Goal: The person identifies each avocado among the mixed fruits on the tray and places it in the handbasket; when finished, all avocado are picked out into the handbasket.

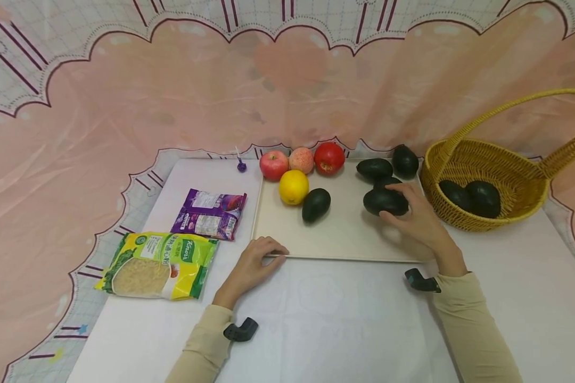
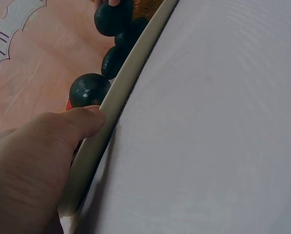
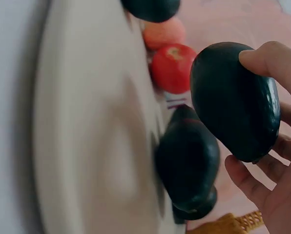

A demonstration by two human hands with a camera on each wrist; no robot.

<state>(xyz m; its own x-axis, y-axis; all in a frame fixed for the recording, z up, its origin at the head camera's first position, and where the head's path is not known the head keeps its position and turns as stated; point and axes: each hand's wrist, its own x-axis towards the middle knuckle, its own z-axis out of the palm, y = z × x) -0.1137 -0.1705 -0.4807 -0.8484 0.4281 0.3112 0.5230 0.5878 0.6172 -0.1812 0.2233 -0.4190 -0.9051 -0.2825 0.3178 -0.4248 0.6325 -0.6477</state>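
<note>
My right hand [image 1: 419,218] holds a dark green avocado [image 3: 233,100] between thumb and fingers, raised over the right part of the cream tray [image 1: 335,244]. Just behind it another avocado [image 1: 388,182] is partly hidden. Two more, a lying avocado [image 1: 375,169] and a corner avocado [image 1: 404,161], are at the tray's back right. A lone avocado [image 1: 317,205] lies left of centre beside a yellow fruit [image 1: 294,187]. My left hand [image 1: 256,266] is at the tray's front left corner, thumb and fingers pinching the rim [image 2: 117,97].
Right of the tray stands a wicker basket [image 1: 522,210] with a tall handle and two avocados inside. A red apple [image 1: 274,165], a peach [image 1: 301,160] and a red fruit [image 1: 329,158] line the tray's back. Left are a purple packet [image 1: 210,214], a Knorr bag [image 1: 158,266] and a lollipop [image 1: 241,166].
</note>
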